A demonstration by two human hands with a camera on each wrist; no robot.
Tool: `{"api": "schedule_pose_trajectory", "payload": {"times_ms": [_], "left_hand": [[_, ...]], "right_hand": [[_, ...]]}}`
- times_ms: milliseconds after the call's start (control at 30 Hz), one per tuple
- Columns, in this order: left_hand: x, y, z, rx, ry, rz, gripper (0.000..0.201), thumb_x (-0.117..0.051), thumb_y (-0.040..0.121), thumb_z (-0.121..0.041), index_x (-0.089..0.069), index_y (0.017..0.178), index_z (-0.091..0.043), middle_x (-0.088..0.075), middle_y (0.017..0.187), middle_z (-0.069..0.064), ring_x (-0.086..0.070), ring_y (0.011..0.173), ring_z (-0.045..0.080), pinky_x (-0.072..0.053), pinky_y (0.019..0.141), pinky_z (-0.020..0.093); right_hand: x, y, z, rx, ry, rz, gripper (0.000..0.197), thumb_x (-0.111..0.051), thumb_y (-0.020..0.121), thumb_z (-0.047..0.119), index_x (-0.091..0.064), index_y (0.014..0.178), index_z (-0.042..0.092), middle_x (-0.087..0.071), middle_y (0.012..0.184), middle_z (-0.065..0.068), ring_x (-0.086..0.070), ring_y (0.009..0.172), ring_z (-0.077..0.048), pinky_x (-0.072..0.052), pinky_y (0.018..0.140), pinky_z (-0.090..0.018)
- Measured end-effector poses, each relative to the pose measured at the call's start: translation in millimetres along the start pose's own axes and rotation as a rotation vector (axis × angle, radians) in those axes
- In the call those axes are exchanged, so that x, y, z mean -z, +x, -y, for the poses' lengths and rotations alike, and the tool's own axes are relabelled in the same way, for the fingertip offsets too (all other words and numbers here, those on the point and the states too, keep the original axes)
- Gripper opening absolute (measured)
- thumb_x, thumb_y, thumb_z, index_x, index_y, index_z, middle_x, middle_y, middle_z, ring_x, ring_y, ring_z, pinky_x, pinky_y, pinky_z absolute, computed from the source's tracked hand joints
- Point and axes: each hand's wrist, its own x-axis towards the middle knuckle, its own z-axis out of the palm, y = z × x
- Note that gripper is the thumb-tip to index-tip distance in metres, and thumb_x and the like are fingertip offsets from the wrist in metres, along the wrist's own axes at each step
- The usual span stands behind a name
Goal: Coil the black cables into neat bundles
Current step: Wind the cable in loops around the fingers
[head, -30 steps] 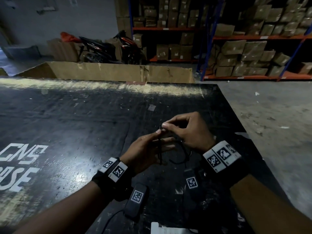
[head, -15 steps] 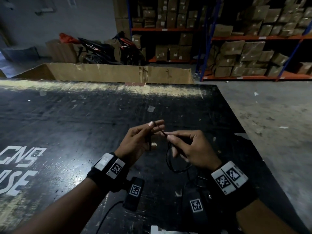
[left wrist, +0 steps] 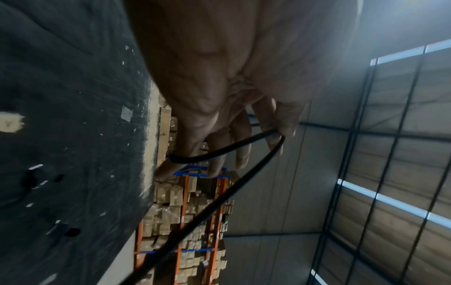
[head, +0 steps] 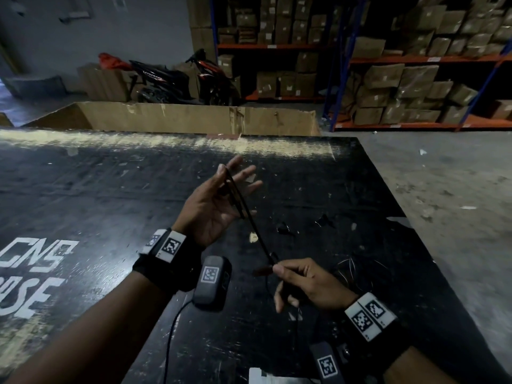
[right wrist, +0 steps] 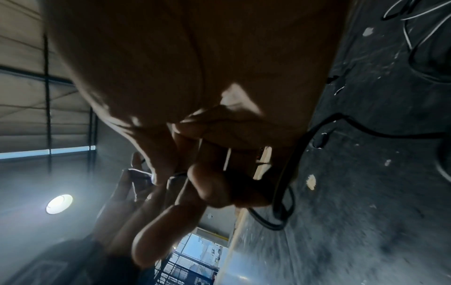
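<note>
Cable (head: 250, 223) runs taut from the left hand (head: 219, 200), looped over its spread, straight fingers, down to the right hand (head: 302, 281), which pinches it. Spread fingers grip nothing, so a harder pull could slide the loop off.

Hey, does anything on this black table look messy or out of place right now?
Yes: thin cables sprawl loose and uncoiled on the scuffed black tabletop, just beyond the right hand.

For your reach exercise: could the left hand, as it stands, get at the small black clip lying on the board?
Probably not freely: the left hand is raised with the black cable looped over its fingers, though nothing blocks the clip.
</note>
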Motion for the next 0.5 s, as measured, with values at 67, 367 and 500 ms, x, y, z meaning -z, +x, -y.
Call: {"api": "schedule_pose_trajectory", "payload": {"times_ms": [67,367,500], "left_hand": [[1,3,-10,-0.028,-0.045,0.017,0.040,-0.041,0.102,-0.042,-0.063,0.134,-0.031,-0.056,0.153,0.007,-0.052,0.141,0.036,-0.026,0.107,0.083],[-12,-10,-20,-0.039,-0.196,0.279,0.038,-0.043,0.100,-0.040,-0.071,0.124,-0.029,-0.061,0.147,0.010,-0.048,0.142,0.043,-0.036,0.101,0.081],[-12,-17,-14,0.060,-0.241,0.418,0.038,-0.045,0.103,-0.038,-0.067,0.131,-0.025,-0.055,0.153,0.015,-0.040,0.146,0.046,-0.029,0.106,0.081]], "right_hand": [[2,-1,-9,-0.045,0.004,-0.002,0.038,-0.046,0.102,0.031,-0.071,0.123,0.012,-0.065,0.065,-0.019,-0.057,0.048,-0.007,-0.036,0.050,-0.023],[24,17,-35,-0.108,-0.178,-0.364,0.037,-0.050,0.102,0.027,-0.076,0.091,0.003,-0.053,0.047,0.000,-0.041,0.035,-0.006,-0.030,0.044,-0.021],[42,23,-26,-0.042,-0.079,-0.507,0.019,-0.064,0.095,0.010,-0.076,0.092,-0.004,-0.060,0.061,-0.011,-0.052,0.048,-0.009,-0.037,0.046,-0.017]]}}
